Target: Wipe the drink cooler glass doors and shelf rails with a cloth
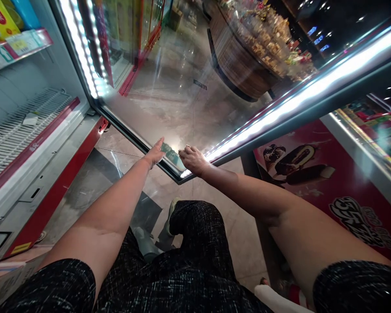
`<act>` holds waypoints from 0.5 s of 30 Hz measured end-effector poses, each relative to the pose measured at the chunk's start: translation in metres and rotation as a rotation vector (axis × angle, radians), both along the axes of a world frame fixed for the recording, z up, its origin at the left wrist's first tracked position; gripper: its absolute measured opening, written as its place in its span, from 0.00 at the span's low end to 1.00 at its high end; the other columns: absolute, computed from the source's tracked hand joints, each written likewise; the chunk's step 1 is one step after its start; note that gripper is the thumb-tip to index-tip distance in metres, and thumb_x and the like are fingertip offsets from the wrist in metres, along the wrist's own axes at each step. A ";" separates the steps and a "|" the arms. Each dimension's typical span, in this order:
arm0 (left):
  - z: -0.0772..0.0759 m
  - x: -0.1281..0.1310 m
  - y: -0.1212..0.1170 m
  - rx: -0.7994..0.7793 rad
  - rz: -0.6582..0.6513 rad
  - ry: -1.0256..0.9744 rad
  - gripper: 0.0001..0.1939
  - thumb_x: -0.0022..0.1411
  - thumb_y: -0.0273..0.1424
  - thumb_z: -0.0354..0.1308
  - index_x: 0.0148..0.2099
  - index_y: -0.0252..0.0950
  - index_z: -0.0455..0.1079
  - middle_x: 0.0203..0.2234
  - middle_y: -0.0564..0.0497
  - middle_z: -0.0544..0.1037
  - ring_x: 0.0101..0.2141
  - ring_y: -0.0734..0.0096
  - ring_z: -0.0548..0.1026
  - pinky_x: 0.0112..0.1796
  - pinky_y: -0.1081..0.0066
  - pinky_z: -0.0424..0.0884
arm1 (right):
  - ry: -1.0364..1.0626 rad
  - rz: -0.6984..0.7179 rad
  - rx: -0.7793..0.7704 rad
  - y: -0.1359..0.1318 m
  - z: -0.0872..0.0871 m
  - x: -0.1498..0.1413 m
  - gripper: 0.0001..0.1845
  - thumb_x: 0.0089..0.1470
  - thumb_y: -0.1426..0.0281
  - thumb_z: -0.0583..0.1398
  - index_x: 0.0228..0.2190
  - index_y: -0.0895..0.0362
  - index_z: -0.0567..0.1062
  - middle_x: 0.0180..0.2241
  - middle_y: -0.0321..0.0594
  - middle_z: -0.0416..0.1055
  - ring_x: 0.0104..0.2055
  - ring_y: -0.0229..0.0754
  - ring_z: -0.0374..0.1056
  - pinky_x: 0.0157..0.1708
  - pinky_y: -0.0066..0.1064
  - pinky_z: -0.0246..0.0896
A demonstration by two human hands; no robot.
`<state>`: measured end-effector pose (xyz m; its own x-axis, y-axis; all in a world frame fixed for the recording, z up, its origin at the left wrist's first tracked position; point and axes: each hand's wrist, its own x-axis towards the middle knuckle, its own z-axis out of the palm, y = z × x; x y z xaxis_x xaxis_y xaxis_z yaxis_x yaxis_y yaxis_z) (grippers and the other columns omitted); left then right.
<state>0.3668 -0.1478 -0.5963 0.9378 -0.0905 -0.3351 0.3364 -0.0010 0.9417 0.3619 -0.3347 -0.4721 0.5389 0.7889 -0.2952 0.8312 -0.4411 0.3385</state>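
Observation:
A glass fridge door [140, 102] with lit strips along its sides stands swung out in front of me. My left hand [155, 154] is at the inner side of its lower edge, fingers stretched out. Close to the bottom corner, my right hand [193, 160] is against the glass with its fingers curled. Whatever those fingers hold, if anything, is hidden. Between both hands, a greenish patch [172, 155] shows at the bottom of the pane; I cannot tell whether it is a sticker or a reflection.
At left is the open fridge cabinet with a wire rack [35, 126] and a shelf of packages above. A red chest freezer [299, 174] with ice cream pictures stands at right. Through the glass appears a wooden display stand [237, 56] heaped with packaged goods. My knee is below the door.

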 end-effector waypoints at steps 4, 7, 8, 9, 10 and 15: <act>-0.001 0.001 -0.002 -0.024 0.014 0.000 0.56 0.48 0.21 0.58 0.75 0.46 0.40 0.74 0.48 0.46 0.70 0.48 0.51 0.61 0.51 0.63 | 0.037 0.003 -0.010 -0.004 -0.010 -0.001 0.19 0.65 0.77 0.49 0.43 0.64 0.80 0.50 0.49 0.73 0.51 0.52 0.60 0.48 0.42 0.53; -0.001 0.001 -0.003 -0.023 0.013 0.009 0.56 0.48 0.20 0.57 0.75 0.46 0.38 0.74 0.47 0.46 0.70 0.49 0.51 0.61 0.52 0.63 | -0.033 0.021 0.059 -0.003 -0.015 0.000 0.21 0.66 0.77 0.47 0.48 0.65 0.78 0.55 0.51 0.71 0.53 0.51 0.59 0.51 0.42 0.53; 0.000 0.001 -0.003 -0.015 0.011 0.012 0.55 0.49 0.20 0.57 0.75 0.46 0.39 0.74 0.48 0.45 0.70 0.50 0.51 0.61 0.53 0.63 | -0.029 0.017 0.053 -0.003 -0.018 0.000 0.22 0.66 0.77 0.47 0.48 0.66 0.78 0.55 0.51 0.71 0.54 0.51 0.59 0.51 0.42 0.53; 0.000 0.001 -0.003 -0.008 0.008 0.014 0.54 0.49 0.20 0.56 0.75 0.45 0.39 0.74 0.48 0.45 0.70 0.50 0.51 0.61 0.54 0.63 | -0.006 0.009 0.031 -0.002 -0.022 -0.001 0.21 0.66 0.77 0.48 0.46 0.65 0.79 0.54 0.51 0.72 0.53 0.51 0.60 0.51 0.42 0.53; 0.001 0.000 -0.003 0.000 0.009 0.017 0.54 0.50 0.20 0.55 0.75 0.45 0.39 0.74 0.48 0.45 0.70 0.51 0.51 0.62 0.54 0.63 | 0.027 0.001 -0.003 -0.001 -0.025 -0.001 0.20 0.65 0.77 0.49 0.44 0.65 0.80 0.52 0.50 0.73 0.53 0.51 0.60 0.50 0.42 0.54; 0.007 -0.002 -0.003 0.016 0.015 0.015 0.52 0.52 0.20 0.55 0.75 0.45 0.40 0.74 0.48 0.45 0.69 0.53 0.53 0.60 0.57 0.64 | 0.078 0.018 -0.062 0.003 -0.040 0.000 0.17 0.62 0.77 0.53 0.39 0.64 0.82 0.47 0.51 0.75 0.51 0.51 0.62 0.49 0.42 0.55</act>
